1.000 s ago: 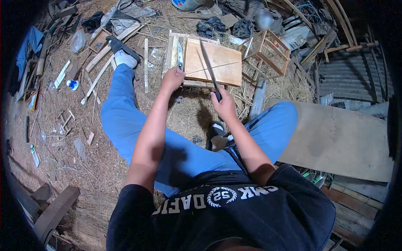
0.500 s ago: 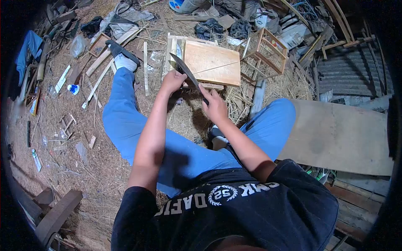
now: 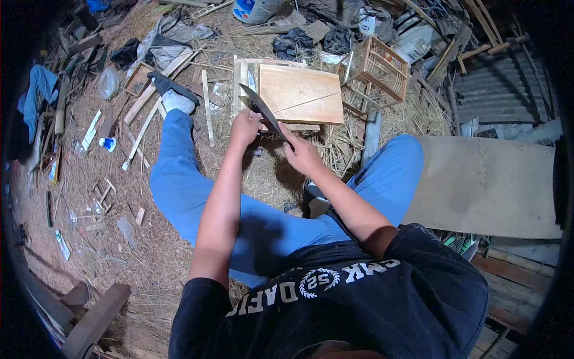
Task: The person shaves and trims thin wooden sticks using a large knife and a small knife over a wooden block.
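Observation:
A long machete (image 3: 260, 104) with a dark, slightly curved blade slants up and to the left in the head view. My right hand (image 3: 304, 157) is closed around its handle, which the fingers mostly cover. Close to the blade's left side, my left hand (image 3: 244, 128) is closed with the fingers pinched; whatever it holds is hidden or too small to make out. Beyond both hands lies a pale wooden board (image 3: 299, 84) with a dark diagonal line across it, raised on a low wooden support. The machete's blade overlaps the board's left edge in view.
A small slatted wooden frame (image 3: 382, 75) stands right of the board. Wood strips (image 3: 207, 107) and scraps lie over the straw-strewn floor at left. A large flat panel (image 3: 484, 185) is beside my right knee. A white bucket (image 3: 257, 11) stands at the back.
My right hand and the machete have shifted slightly, and the blade appears turned more edge-on. My left hand stays closed beside it. The whole view has tilted a little.

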`<control>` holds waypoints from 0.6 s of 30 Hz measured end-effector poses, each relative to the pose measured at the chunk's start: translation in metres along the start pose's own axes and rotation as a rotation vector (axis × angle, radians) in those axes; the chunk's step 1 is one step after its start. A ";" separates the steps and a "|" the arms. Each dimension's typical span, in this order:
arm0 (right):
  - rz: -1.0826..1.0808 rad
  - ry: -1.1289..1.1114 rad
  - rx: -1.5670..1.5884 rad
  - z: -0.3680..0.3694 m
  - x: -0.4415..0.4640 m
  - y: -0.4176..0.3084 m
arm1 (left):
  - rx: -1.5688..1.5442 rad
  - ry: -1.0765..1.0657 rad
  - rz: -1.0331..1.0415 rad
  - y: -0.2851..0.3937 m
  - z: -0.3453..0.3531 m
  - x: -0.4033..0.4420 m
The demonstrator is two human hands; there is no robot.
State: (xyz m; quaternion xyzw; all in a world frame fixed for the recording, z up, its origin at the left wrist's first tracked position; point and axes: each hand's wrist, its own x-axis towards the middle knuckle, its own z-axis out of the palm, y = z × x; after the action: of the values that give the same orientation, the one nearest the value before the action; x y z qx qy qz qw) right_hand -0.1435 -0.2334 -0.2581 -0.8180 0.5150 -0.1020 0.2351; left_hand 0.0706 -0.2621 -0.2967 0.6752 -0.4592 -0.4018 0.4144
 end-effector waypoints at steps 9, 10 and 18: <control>0.030 0.011 -0.113 -0.002 0.006 -0.007 | -0.086 -0.004 0.000 -0.008 0.009 0.003; 0.040 0.015 -0.109 -0.002 0.007 -0.006 | -0.066 -0.011 -0.042 -0.003 0.007 0.001; -0.013 0.055 -0.213 -0.005 0.006 0.004 | -0.290 -0.106 -0.179 -0.010 0.008 0.006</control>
State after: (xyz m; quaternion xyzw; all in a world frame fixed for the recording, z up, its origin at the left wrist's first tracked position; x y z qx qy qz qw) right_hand -0.1461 -0.2421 -0.2562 -0.8386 0.5238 -0.0705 0.1320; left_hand 0.0681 -0.2669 -0.3097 0.6246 -0.3555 -0.5341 0.4452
